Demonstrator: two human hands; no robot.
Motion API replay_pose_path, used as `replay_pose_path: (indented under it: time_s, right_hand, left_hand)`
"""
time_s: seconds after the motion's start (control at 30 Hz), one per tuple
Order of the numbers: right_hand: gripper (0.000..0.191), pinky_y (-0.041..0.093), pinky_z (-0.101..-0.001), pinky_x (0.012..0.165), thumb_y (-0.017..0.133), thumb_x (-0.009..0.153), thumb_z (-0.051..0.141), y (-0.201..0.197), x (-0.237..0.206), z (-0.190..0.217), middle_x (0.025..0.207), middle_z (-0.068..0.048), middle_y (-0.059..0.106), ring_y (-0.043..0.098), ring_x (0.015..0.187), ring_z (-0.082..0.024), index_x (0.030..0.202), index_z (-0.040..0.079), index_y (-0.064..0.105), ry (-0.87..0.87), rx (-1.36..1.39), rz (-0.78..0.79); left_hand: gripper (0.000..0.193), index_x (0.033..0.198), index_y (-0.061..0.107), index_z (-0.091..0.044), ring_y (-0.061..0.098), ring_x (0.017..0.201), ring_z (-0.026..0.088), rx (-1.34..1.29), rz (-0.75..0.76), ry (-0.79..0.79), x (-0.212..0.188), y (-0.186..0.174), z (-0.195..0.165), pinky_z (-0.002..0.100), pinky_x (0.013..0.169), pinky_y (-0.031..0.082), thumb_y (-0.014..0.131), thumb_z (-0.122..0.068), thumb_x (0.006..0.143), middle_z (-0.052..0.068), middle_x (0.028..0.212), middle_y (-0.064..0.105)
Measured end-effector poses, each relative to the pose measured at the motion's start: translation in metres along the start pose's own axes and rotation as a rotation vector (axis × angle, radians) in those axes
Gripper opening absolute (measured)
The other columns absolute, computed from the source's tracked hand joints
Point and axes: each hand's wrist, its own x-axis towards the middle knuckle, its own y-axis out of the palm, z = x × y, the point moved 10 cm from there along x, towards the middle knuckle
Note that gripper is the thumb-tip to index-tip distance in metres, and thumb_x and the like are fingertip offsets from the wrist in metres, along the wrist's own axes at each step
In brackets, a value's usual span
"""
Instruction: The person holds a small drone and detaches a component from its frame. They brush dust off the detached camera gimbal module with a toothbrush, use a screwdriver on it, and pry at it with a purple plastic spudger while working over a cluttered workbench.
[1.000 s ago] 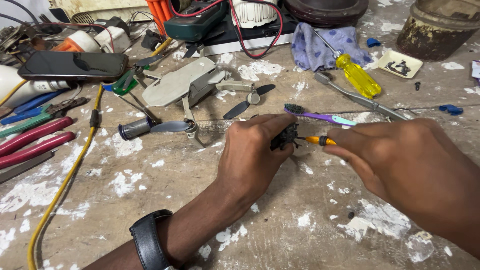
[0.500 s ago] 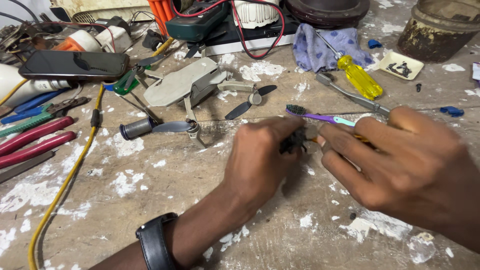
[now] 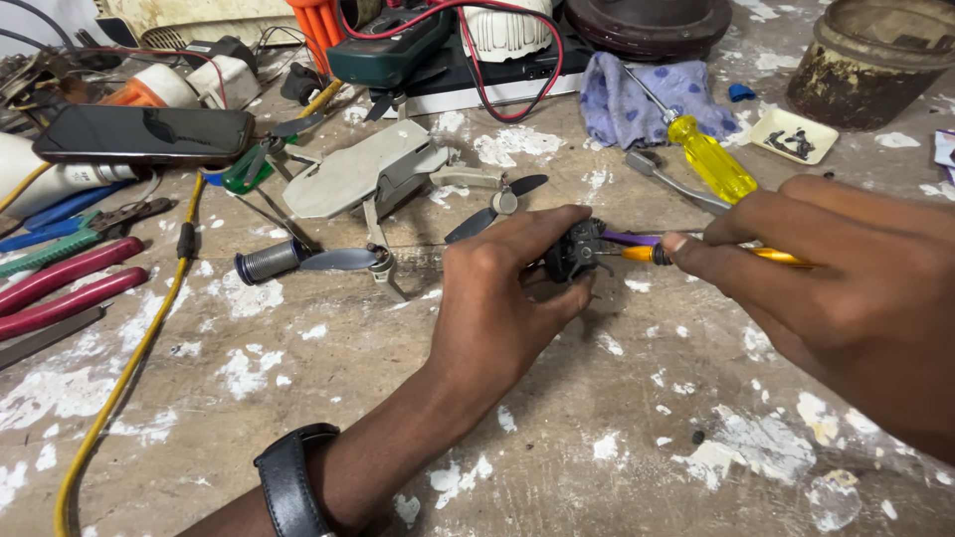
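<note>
Closest to you is your left wrist with the black watch strap (image 3: 290,479) on it; the forearm runs up across the paint-splattered workbench (image 3: 617,438) to your left hand (image 3: 502,298), which is closed around a small black part (image 3: 574,251), pinched between thumb and fingertips just above the bench top. Your right hand (image 3: 846,288) comes in from the right, fingers curled tight round a slim orange-handled screwdriver (image 3: 696,255); its tip sits right against the black part, so both hands meet at that one spot near the middle of the bench.

Just behind the part there's a purple tool (image 3: 629,238) lying flat, mostly hidden by your fingers; can't tell what kind it is. To the left of your left hand sits a grey folding drone (image 3: 370,171) with its propellers splayed out, one arm reaching toward a small dark cylinder (image 3: 267,263); further left you've got red-handled pliers (image 3: 62,283) and a yellow cable (image 3: 129,368) snaking down the bench.

Farther back: a yellow-handled screwdriver (image 3: 710,157) resting partly on a blue cloth (image 3: 647,99), a small white tray (image 3: 793,135) of dark bits to the right of it, a black phone (image 3: 144,134) at the far left, and a green multimeter (image 3: 390,45) with red leads along the back edge; a rusty pot (image 3: 875,60) stands in the far right corner.
</note>
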Motion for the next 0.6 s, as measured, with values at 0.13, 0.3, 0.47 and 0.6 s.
replay_pose_path:
  time_s: [0.13, 0.3, 0.47, 0.6]
  right_hand:
    - [0.039, 0.056, -0.0354, 0.069, 0.081, 0.07, 0.007, -0.009, 0.001, -0.006, 0.096, -0.005, 0.072, 0.07, 0.086, -0.02, 0.108, 0.013, 0.08, -0.042, 0.061, -0.056]
    - [0.046, 0.058, -0.0357, 0.07, 0.081, 0.063, 0.006, -0.014, 0.003, -0.008, 0.099, -0.006, 0.072, 0.07, 0.089, -0.021, 0.109, 0.015, 0.081, -0.088, 0.055, -0.035]
    - [0.039, 0.051, -0.0388, 0.066, 0.083, 0.07, 0.018, -0.025, 0.001, 0.001, 0.1, -0.008, 0.07, 0.066, 0.084, -0.022, 0.108, 0.012, 0.079, -0.134, 0.153, -0.12]
    - [0.031, 0.058, -0.0347, 0.065, 0.079, 0.073, 0.014, -0.027, 0.0, 0.005, 0.099, -0.01, 0.072, 0.072, 0.087, -0.022, 0.103, 0.007, 0.078, -0.127, 0.186, -0.102]
  left_hand:
    - [0.052, 0.129, 0.069, -0.003, 0.079, 0.093, 0.017, -0.015, 0.078, -0.02, -0.001, 0.006, -0.001, 0.025, 0.081, 0.069, 0.083, -0.001, 0.079, 0.012, 0.113, 0.077]
    - [0.05, 0.128, 0.069, -0.002, 0.079, 0.091, 0.014, -0.004, 0.09, -0.026, 0.0, 0.007, -0.002, 0.025, 0.081, 0.068, 0.085, -0.006, 0.08, 0.011, 0.109, 0.078]
    - [0.049, 0.126, 0.07, -0.001, 0.079, 0.088, 0.015, -0.042, 0.103, -0.039, -0.002, 0.009, 0.001, 0.025, 0.077, 0.068, 0.085, -0.006, 0.079, 0.013, 0.107, 0.078]
    - [0.047, 0.124, 0.072, 0.0, 0.078, 0.083, 0.015, -0.008, 0.113, 0.006, -0.004, 0.011, -0.001, 0.026, 0.073, 0.068, 0.084, -0.005, 0.079, 0.012, 0.103, 0.08]
